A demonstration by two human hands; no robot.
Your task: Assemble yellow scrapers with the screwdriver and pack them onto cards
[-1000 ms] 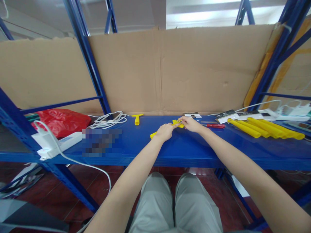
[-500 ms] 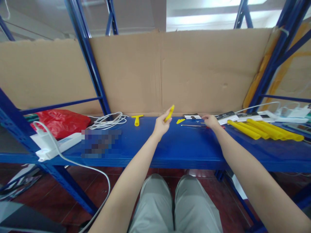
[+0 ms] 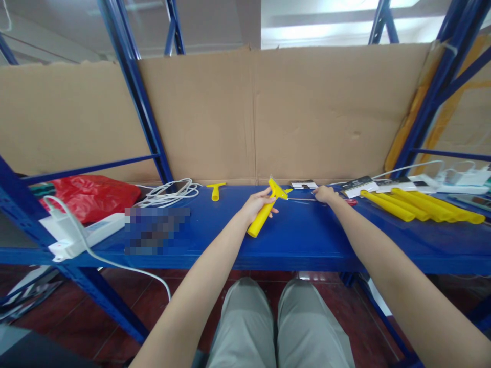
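My left hand (image 3: 259, 202) is closed round the handle of a yellow T-shaped scraper (image 3: 261, 220), held tilted with its wide head up and to the right. My right hand (image 3: 325, 194) is low over the blue shelf, fingertips pinched together; whatever is between them is too small to make out. Under that hand lies a screwdriver, its thin shaft (image 3: 301, 199) showing to the left and its red handle (image 3: 351, 203) to the right. Partly behind the scraper head is a small yellow piece (image 3: 289, 190). A black-and-white packet (image 3: 303, 185) lies just beyond.
Several yellow tubular handles (image 3: 422, 204) and black-and-white boxes (image 3: 359, 187) lie at the right. Another yellow T-shaped scraper (image 3: 216, 191) sits left of centre. Further left are coiled white cable (image 3: 172, 193), a power strip (image 3: 92, 235) and a red bag (image 3: 97, 197). Cardboard (image 3: 199, 112) backs the shelf.
My left hand has turned the scraper, so its handle and head now show in full. My right hand has shifted slightly left, its fingers closing over the spot where small bits lay.
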